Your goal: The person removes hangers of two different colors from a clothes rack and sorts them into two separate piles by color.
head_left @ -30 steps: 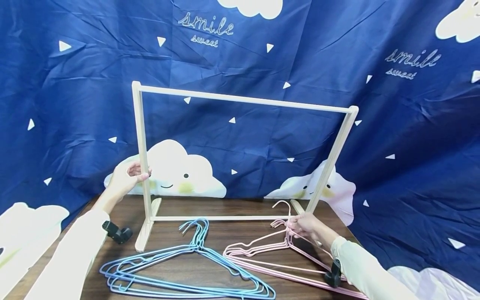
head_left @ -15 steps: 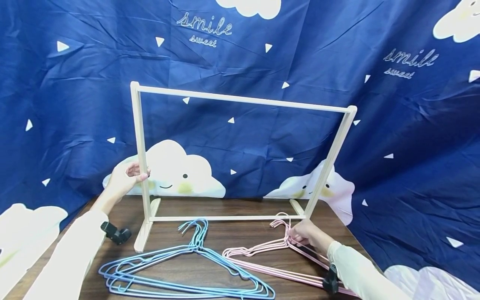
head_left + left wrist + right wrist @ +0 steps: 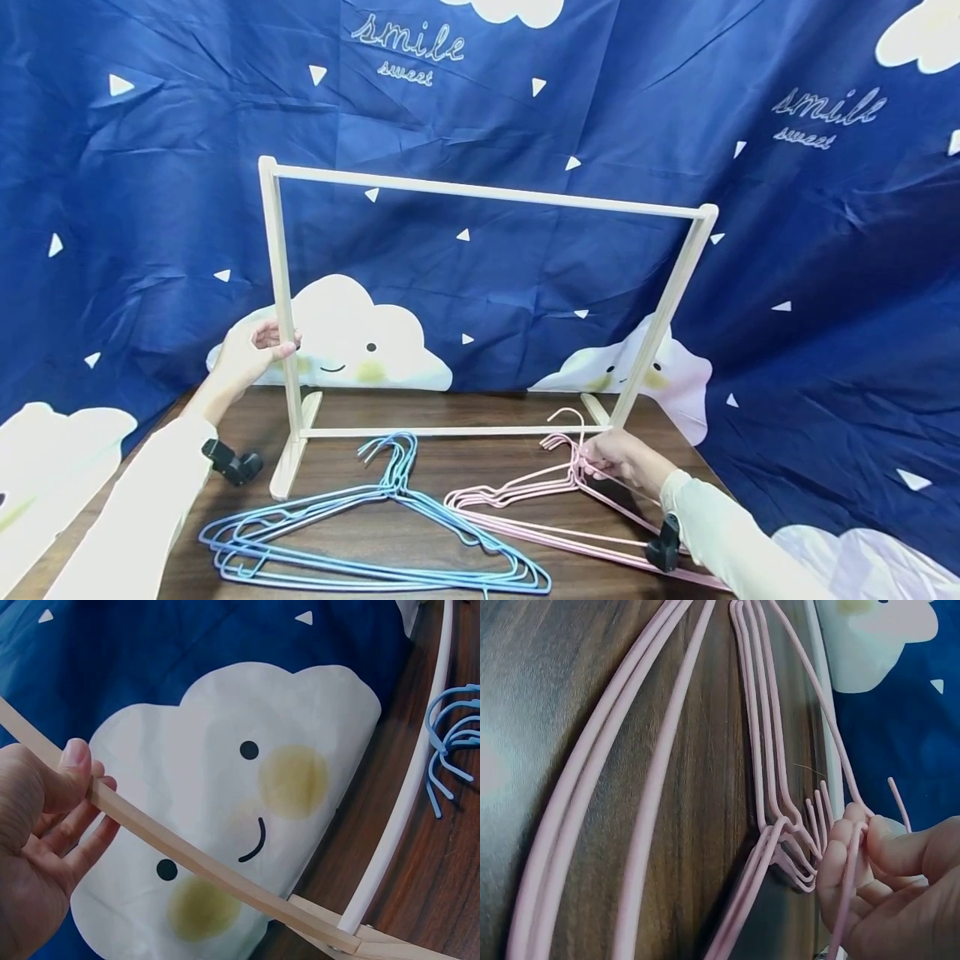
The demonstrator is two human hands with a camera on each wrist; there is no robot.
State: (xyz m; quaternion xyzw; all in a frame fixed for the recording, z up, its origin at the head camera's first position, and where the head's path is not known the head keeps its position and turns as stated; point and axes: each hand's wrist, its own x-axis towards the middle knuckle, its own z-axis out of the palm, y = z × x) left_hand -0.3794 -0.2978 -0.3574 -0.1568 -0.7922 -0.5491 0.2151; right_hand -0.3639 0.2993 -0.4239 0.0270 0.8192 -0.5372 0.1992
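My left hand (image 3: 247,354) grips the left upright of a pale wooden rack (image 3: 487,192), thumb in front and fingers behind, as the left wrist view shows. At the right, my right hand (image 3: 618,458) pinches the neck of one pink hanger (image 3: 817,697), raised a little above several other pink hangers (image 3: 761,735) on the table. The raised hanger's hook stands up above my fingers. Several blue hangers (image 3: 382,492) lie overlapped on the table in front of the rack, their hooks pointing toward it.
The brown wooden table (image 3: 420,408) carries the rack's feet, with a low white bar (image 3: 397,817) between them. Behind hangs a blue curtain (image 3: 480,275) with clouds and small triangles. A black wrist camera (image 3: 232,462) sits on each sleeve.
My right hand dipped with the pink hanger half a second ago and has now lifted it slightly off the pile again. The left hand stays on the upright.
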